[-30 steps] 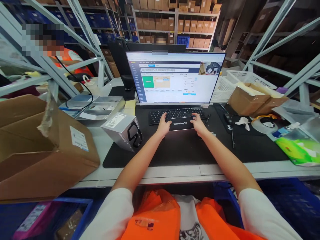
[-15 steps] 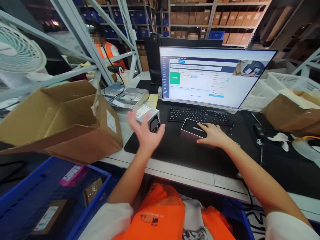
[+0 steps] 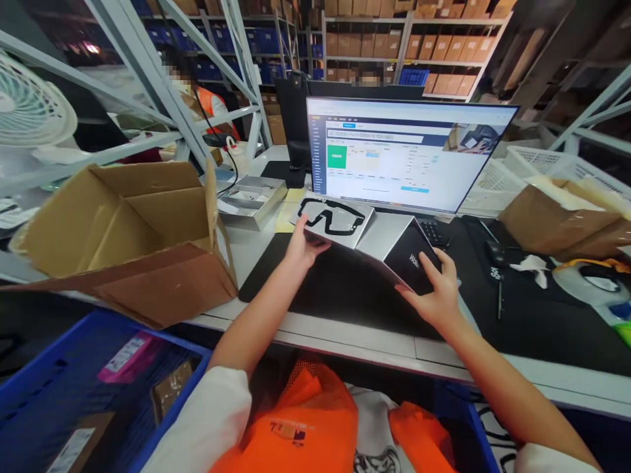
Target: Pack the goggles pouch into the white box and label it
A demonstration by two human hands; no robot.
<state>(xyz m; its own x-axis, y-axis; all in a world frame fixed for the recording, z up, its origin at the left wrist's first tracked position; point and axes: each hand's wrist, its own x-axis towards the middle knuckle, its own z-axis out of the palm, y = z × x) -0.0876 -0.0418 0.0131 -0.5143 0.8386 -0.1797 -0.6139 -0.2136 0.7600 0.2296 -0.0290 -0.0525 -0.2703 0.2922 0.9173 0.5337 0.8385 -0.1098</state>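
since half a second ago the silver goggle box point(image 3: 367, 235) is coming up off the desk point(image 3: 345, 332), now tilted in both hands. the left hand point(image 3: 302, 247) is gripping the printed end, the right hand point(image 3: 436, 292) is clamped on the dark end. it is looking like stiff, light, smooth card, best held at opposite ends. behind the hands a monitor point(image 3: 404, 154) is glowing; left of the left hand an open carton point(image 3: 128, 243) is lying.

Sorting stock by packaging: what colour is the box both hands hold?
Silver-grey box with a black goggle outline and black end, clearest in the head view.
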